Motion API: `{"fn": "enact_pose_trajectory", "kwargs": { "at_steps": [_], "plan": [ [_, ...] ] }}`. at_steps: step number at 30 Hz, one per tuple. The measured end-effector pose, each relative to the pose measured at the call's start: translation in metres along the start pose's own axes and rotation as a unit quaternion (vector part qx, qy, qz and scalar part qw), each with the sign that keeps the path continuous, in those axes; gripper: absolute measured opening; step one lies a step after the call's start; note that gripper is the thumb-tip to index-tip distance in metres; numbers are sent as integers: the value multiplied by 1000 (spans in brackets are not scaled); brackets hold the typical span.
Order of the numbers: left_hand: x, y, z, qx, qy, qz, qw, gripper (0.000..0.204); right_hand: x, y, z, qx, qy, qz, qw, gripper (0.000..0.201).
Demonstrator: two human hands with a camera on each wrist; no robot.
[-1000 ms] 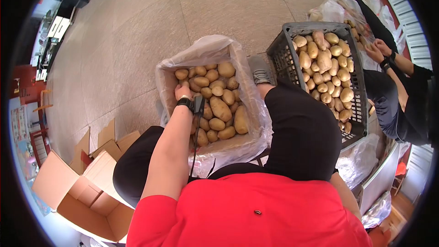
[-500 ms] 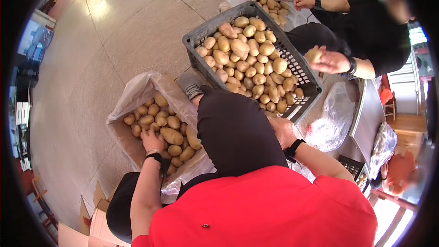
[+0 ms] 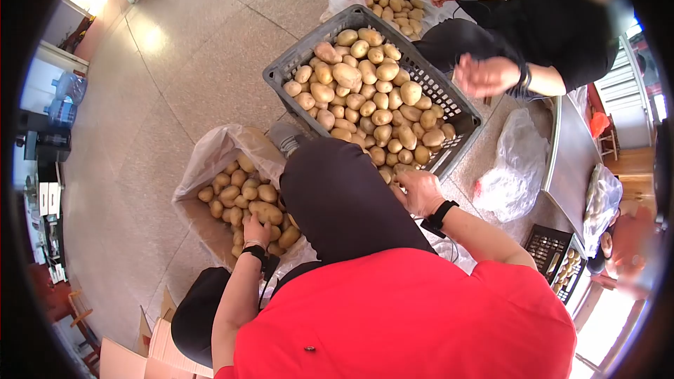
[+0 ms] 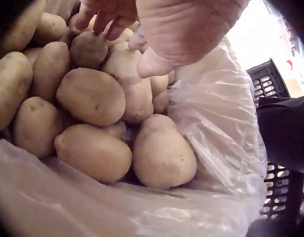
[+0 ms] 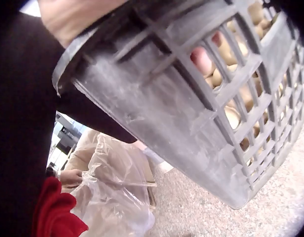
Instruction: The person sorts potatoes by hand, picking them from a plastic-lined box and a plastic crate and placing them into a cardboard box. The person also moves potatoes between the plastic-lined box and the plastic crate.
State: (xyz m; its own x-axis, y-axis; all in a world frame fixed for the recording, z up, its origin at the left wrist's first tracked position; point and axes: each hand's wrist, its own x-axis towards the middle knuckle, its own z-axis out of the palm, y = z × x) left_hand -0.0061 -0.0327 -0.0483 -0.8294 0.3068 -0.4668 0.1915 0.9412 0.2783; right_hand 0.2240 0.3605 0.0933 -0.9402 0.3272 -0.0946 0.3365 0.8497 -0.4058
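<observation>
My left hand (image 3: 256, 230) is over the potatoes (image 3: 265, 212) in a cardboard box (image 3: 203, 221) lined with clear plastic. In the left wrist view its fingers (image 4: 117, 27) hang apart and loosely bent above them, thumb (image 4: 154, 64) close to a large potato (image 4: 127, 84). At the near corner of a black plastic crate (image 5: 157, 108) heaped with potatoes (image 3: 382, 102), my right hand (image 3: 420, 193) reaches in over the rim. The right wrist view shows only part of that hand (image 5: 75, 17) at the rim; I cannot tell whether its fingers hold a potato.
My knee (image 3: 344, 196) rises between box and crate. Another person (image 3: 547, 35) sits beyond the crate, one hand (image 3: 488, 76) blurred above its right side. A potato-filled plastic bag (image 3: 397, 10) lies behind it, a crumpled bag (image 3: 516, 161) to the right. Flattened cardboard (image 3: 151, 354) is at lower left.
The head view has swung right, bringing more of the crate into sight. My right hand has come into view at the crate's near corner. My left hand has moved nearer in the box.
</observation>
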Motion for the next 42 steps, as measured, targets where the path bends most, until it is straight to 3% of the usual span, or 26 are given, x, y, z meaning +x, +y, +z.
{"fn": "enact_pose_trajectory", "kwargs": {
  "at_steps": [6, 8, 13, 15, 17, 19, 23, 26, 29, 33, 35, 37, 39, 42],
  "plan": [
    [-15, 20, -26, -14, -30, 16, 999, 51, -1, 6, 3, 9, -14, -5, 1000, 23],
    [-17, 23, -38, -20, -23, 28, 999, 51, 4, 7, -1, 66, -43, 1, 997, 22],
    [-24, 23, -58, -50, 21, 72, 996, 51, 42, 14, -41, 41, -17, 46, 998, 24],
    [-30, 30, -67, -45, 16, 65, 997, 52, 67, 34, -47, -3, 70, 9, 997, 30],
    [-34, 36, -73, -51, -10, 42, 998, 52, 95, 50, -57, -50, 98, 44, 993, 38],
    [-34, 31, -68, -52, -18, 43, 998, 52, 115, 73, -54, -96, 143, 28, 985, 43],
    [-38, 40, -79, -37, -69, 24, 997, 51, 145, 84, -55, -91, -1, 173, 981, 50],
    [-33, 28, -66, -48, -55, 34, 997, 53, 162, 94, -39, -53, 11, 217, 975, 66],
    [-25, 17, -54, -63, -60, 49, 995, 52, 173, 94, -31, -47, 41, 238, 969, 68],
    [-25, 20, -50, -87, -59, 49, 993, 51, 190, 88, -26, -51, 22, 277, 959, 68],
    [-27, 30, -57, -74, -108, 22, 991, 51, 190, 87, -22, -59, 13, 284, 957, 69],
    [-21, 21, -46, -72, -88, 43, 993, 50, 189, 87, -13, -66, 31, 304, 950, 68],
    [-20, 17, -41, -70, -67, 62, 993, 50, 184, 92, -10, -81, 16, 300, 950, 66],
    [-17, 20, -46, -89, -53, 69, 992, 48, 174, 90, -11, 16, 9, 271, 962, 69]
  ]
}}
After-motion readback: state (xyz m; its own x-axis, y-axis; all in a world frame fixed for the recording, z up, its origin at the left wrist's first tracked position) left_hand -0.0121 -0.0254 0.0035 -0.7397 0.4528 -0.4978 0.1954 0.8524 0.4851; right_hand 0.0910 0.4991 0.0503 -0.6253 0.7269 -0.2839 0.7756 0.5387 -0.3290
